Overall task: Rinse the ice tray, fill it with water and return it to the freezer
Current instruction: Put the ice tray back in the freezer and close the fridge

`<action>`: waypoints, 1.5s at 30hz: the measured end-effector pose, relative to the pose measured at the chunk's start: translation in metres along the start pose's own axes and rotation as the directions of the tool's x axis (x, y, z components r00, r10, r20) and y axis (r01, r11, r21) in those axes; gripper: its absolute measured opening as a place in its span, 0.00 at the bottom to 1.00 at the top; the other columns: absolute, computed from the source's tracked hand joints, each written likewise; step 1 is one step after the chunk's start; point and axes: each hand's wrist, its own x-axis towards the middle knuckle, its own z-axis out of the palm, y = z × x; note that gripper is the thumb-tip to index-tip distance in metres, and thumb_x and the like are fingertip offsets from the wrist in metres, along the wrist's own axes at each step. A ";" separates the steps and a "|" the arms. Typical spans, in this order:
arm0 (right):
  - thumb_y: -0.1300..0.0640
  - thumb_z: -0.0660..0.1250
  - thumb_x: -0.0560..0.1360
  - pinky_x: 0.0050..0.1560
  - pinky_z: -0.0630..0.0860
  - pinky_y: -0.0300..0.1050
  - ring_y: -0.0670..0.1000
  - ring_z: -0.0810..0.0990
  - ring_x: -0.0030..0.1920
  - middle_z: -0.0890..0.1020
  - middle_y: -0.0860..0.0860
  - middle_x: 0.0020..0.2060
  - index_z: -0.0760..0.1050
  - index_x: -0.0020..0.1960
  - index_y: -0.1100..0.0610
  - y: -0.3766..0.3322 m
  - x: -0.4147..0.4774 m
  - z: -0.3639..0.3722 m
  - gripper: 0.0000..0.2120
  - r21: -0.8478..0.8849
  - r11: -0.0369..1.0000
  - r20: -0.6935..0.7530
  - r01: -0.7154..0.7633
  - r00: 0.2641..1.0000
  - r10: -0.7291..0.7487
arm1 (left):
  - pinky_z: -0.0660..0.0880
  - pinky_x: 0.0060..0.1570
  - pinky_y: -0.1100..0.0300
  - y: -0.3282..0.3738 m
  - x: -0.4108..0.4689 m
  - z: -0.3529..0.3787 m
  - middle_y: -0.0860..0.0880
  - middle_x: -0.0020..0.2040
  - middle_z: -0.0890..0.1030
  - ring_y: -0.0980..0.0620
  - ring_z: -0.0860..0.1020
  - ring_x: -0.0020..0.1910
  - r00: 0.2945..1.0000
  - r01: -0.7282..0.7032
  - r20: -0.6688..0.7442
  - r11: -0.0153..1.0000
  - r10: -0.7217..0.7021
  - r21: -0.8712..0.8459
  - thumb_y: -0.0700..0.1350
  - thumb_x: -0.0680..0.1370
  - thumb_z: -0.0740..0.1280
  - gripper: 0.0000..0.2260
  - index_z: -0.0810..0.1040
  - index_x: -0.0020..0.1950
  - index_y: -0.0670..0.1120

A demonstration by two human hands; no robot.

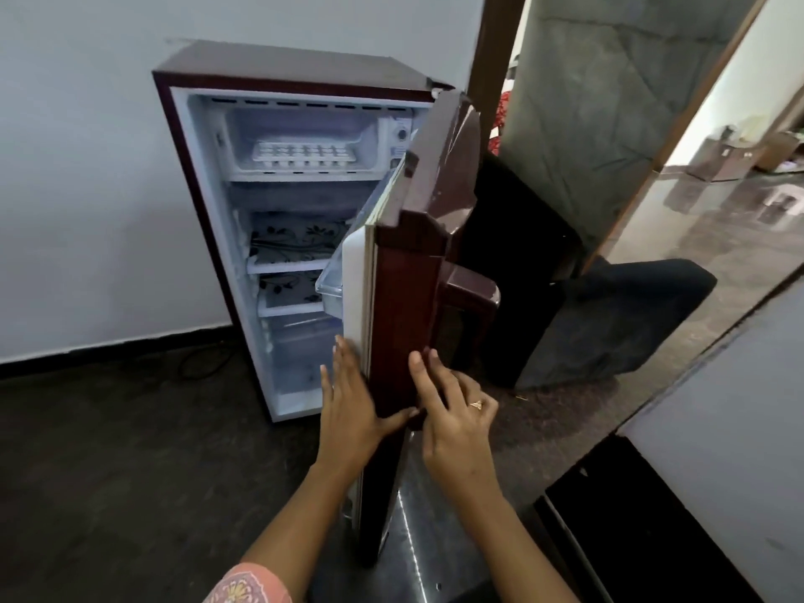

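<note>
A white ice tray [304, 155] lies in the freezer compartment [237, 165] at the top of a small maroon fridge [278, 63], which stands open against the wall. The fridge door [409, 306] is swung out toward me, edge on. My left hand [348, 411] clasps the door's lower edge, fingers flat on the white inner liner and thumb across the maroon edge. My right hand [452, 424], wearing a ring, rests with spread fingers on the door's outer face. Neither hand touches the tray.
Patterned shelves [291, 243] sit below the freezer, and a clear door bin [335, 285] juts inward. The door handle [470, 289] sticks out right. A dark cushioned seat [609, 324] stands behind the door. A cable [200, 363] lies on the dark floor.
</note>
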 end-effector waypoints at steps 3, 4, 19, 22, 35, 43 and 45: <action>0.60 0.57 0.71 0.56 0.57 0.45 0.51 0.65 0.61 0.64 0.48 0.70 0.61 0.72 0.45 -0.008 0.015 0.000 0.30 -0.145 0.986 -0.094 0.085 0.991 -0.099 | 0.43 0.75 0.53 -0.014 0.001 -0.012 0.49 0.77 0.40 0.54 0.41 0.74 0.998 0.016 -0.061 0.999 -0.018 -0.031 0.54 0.67 0.75 0.55 0.35 0.75 0.43; 0.60 0.58 0.70 0.58 0.58 0.46 0.52 0.64 0.62 0.61 0.48 0.71 0.61 0.71 0.46 -0.009 0.022 0.001 0.29 -0.146 0.987 -0.143 0.071 0.985 -0.092 | 0.48 0.75 0.50 -0.018 0.002 -0.017 0.51 0.76 0.39 0.53 0.40 0.74 0.996 0.038 -0.075 0.998 -0.042 -0.056 0.53 0.67 0.75 0.54 0.35 0.75 0.44; 0.55 0.64 0.77 0.65 0.67 0.35 0.47 0.71 0.65 0.69 0.50 0.67 0.32 0.70 0.34 -0.073 0.119 0.100 0.43 0.508 0.861 0.204 -0.021 0.974 -0.097 | 0.61 0.65 0.61 -0.114 0.079 -0.085 0.44 0.77 0.44 0.45 0.55 0.75 0.960 0.173 -0.197 0.973 -0.201 -0.154 0.40 0.77 0.63 0.40 0.33 0.74 0.45; 0.55 0.64 0.77 0.59 0.58 0.20 0.43 0.67 0.66 0.71 0.52 0.66 0.35 0.69 0.32 -0.091 0.142 0.122 0.41 0.533 0.843 0.259 -0.071 0.962 -0.083 | 0.63 0.69 0.56 -0.139 0.106 -0.098 0.43 0.77 0.48 0.45 0.57 0.75 0.963 0.199 -0.146 0.962 -0.227 -0.184 0.40 0.75 0.65 0.44 0.31 0.74 0.47; 0.55 0.63 0.77 0.59 0.74 0.38 0.51 0.76 0.62 0.75 0.55 0.63 0.39 0.66 0.32 -0.138 0.224 0.188 0.37 0.582 0.805 0.336 -0.114 0.936 -0.110 | 0.64 0.69 0.44 -0.186 0.187 -0.132 0.45 0.76 0.46 0.46 0.53 0.75 0.968 0.206 -0.083 0.941 -0.236 -0.270 0.60 0.61 0.74 0.57 0.34 0.74 0.55; 0.56 0.63 0.77 0.55 0.77 0.39 0.50 0.79 0.57 0.77 0.56 0.60 0.49 0.75 0.54 -0.157 0.268 0.224 0.32 0.538 0.826 0.388 -0.170 0.919 -0.064 | 0.56 0.73 0.52 -0.200 0.237 -0.143 0.46 0.76 0.41 0.47 0.47 0.75 0.955 0.253 -0.080 0.926 -0.285 -0.279 0.43 0.69 0.74 0.54 0.31 0.74 0.44; 0.56 0.63 0.77 0.54 0.79 0.46 0.51 0.80 0.56 0.78 0.57 0.59 0.50 0.74 0.51 -0.162 0.279 0.231 0.31 0.526 0.827 0.401 -0.198 0.915 -0.036 | 0.55 0.73 0.51 -0.206 0.248 -0.144 0.47 0.76 0.39 0.47 0.45 0.76 0.950 0.266 -0.074 0.909 -0.304 -0.321 0.43 0.69 0.73 0.54 0.30 0.74 0.46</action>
